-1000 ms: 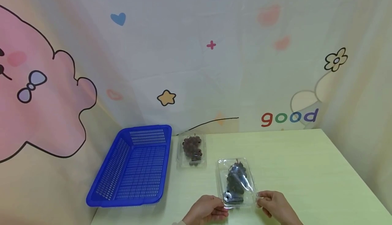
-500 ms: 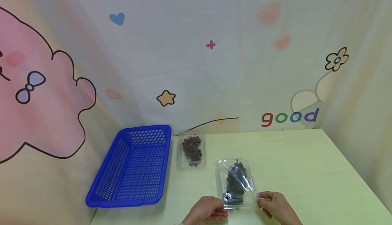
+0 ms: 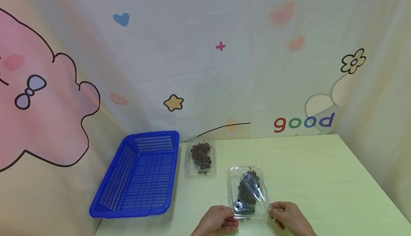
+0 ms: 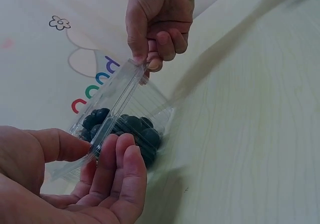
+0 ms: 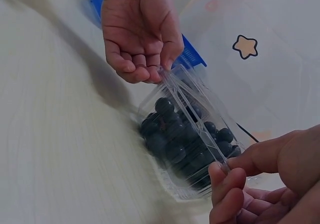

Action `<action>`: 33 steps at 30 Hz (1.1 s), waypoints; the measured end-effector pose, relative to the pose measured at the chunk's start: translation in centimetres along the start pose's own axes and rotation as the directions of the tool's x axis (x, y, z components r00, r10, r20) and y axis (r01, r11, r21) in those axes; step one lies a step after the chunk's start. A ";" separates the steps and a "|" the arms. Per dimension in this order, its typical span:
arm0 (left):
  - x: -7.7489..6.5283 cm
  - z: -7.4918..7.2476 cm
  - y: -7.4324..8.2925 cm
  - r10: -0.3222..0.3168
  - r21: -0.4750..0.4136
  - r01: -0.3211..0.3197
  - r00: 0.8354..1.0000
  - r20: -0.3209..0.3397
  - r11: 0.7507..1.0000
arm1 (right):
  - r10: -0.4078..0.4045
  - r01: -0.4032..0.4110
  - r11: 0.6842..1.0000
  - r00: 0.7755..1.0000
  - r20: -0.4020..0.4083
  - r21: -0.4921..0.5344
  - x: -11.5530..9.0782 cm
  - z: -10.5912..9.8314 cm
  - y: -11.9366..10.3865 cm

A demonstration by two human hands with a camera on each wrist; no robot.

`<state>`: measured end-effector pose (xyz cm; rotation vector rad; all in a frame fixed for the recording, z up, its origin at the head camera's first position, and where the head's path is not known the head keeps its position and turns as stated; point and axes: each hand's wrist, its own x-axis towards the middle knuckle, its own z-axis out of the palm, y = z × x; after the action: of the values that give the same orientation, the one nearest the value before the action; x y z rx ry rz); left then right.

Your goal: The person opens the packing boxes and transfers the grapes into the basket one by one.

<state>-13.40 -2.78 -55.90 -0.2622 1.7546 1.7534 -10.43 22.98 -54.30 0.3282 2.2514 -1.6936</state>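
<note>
A clear plastic clamshell box (image 3: 233, 175) sits near the front of the table, with a bunch of dark grapes (image 3: 248, 187) inside it. My left hand (image 3: 216, 220) pinches the box's near left corner between thumb and fingers. At the near right corner, my right hand (image 3: 289, 216) pinches the rim. In the left wrist view the box's rim (image 4: 116, 109) runs from my left thumb up to the right hand's fingertips. The right wrist view shows the lid and base edges (image 5: 192, 115) lying close together, with grapes (image 5: 175, 151) behind the clear wall.
A blue plastic basket (image 3: 174, 179) with slotted walls stands at the left, nothing lying in it. Behind and left of the held box rests a second clear box of grapes (image 3: 201, 154). A printed curtain (image 3: 199, 68) hangs along the table's (image 3: 314, 179) back edge.
</note>
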 end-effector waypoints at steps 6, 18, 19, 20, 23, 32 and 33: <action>0.2 -0.1 0.2 -0.006 -0.001 0.006 0.999 -0.040 1.000 | 0.065 -0.065 0.998 0.998 -0.018 0.000 -0.1 0.5 0.0; 0.3 0.2 0.5 0.023 -0.049 -0.028 0.993 -0.115 0.998 | 0.173 -0.172 0.984 0.985 -0.010 0.054 -0.2 1.3 0.2; 0.3 0.3 0.5 0.027 -0.054 -0.034 0.993 -0.119 0.998 | 0.169 -0.169 0.984 0.986 0.002 0.063 -0.3 1.3 0.3; 0.3 0.3 0.5 0.033 -0.059 -0.040 0.992 -0.122 0.997 | 0.168 -0.169 0.983 0.986 0.014 0.074 -0.3 1.3 0.4; 0.3 0.5 0.5 0.054 -0.076 -0.065 0.990 -0.134 0.995 | 0.156 -0.161 0.981 0.986 0.056 0.108 -0.5 1.2 0.6; 0.7 0.7 0.1 0.126 -0.147 -0.148 0.981 -0.148 0.978 | 0.186 -0.194 0.974 0.979 0.080 0.119 -0.8 1.8 0.8; 0.8 0.7 0.0 0.135 -0.154 -0.158 0.979 -0.151 0.975 | 0.183 -0.194 0.973 0.979 0.090 0.126 -0.9 1.9 0.8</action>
<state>-13.87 -1.91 -56.27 -0.3398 1.7660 2.0354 -9.15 21.42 -55.18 0.4822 1.9870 -1.7290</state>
